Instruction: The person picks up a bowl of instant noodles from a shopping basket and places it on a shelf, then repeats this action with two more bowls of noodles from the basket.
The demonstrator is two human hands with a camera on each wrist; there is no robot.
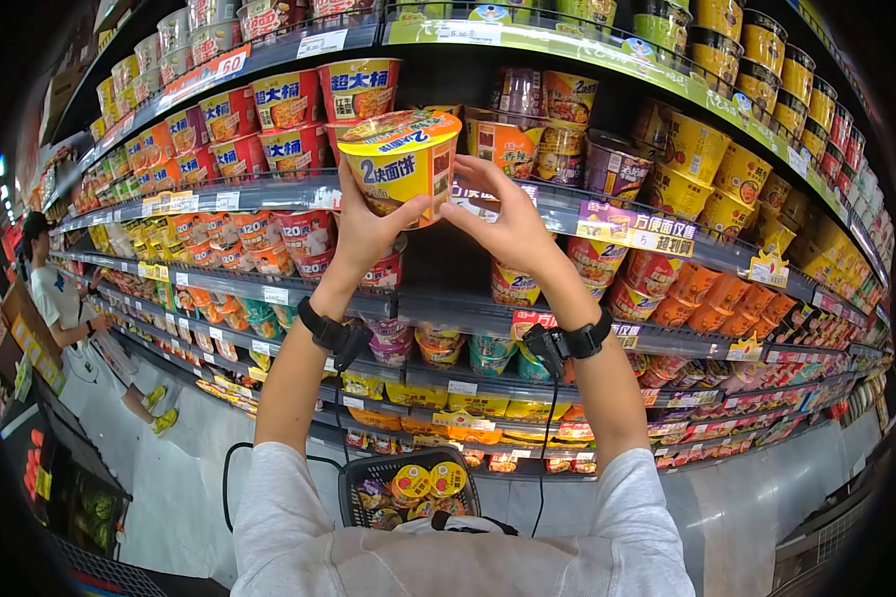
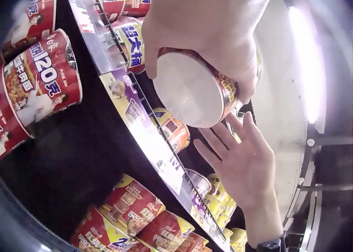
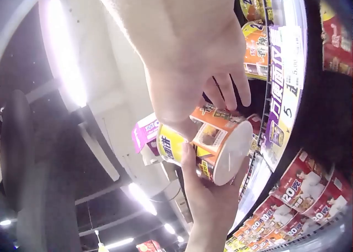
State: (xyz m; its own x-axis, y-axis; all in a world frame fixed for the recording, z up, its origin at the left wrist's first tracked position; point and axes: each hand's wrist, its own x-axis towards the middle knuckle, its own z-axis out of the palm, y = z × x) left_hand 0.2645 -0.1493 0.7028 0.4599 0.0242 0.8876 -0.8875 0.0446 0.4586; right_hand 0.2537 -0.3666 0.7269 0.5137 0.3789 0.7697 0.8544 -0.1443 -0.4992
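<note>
Up in front of the shelf, a yellow and orange instant noodle tub (image 1: 408,169) is held with its printed lid tilted upward. My left hand (image 1: 366,227) grips it from the left, thumb across the lower front. My right hand (image 1: 511,221) is at the tub's right side, with the thumb tip at its lower edge. In the left wrist view, the tub's white base (image 2: 187,89) faces the camera, and the right hand's fingers (image 2: 216,141) are spread out beside it. From the right wrist, the tub's orange side (image 3: 215,133) shows between both hands.
Shelves packed with noodle tubs (image 1: 287,102) curve around both sides, with price rails (image 1: 627,221) along their edges. A dark basket (image 1: 348,497) holding several tubs stands on the floor below me. Another person (image 1: 60,289) stands at the left. Cables hang from both wrist cameras.
</note>
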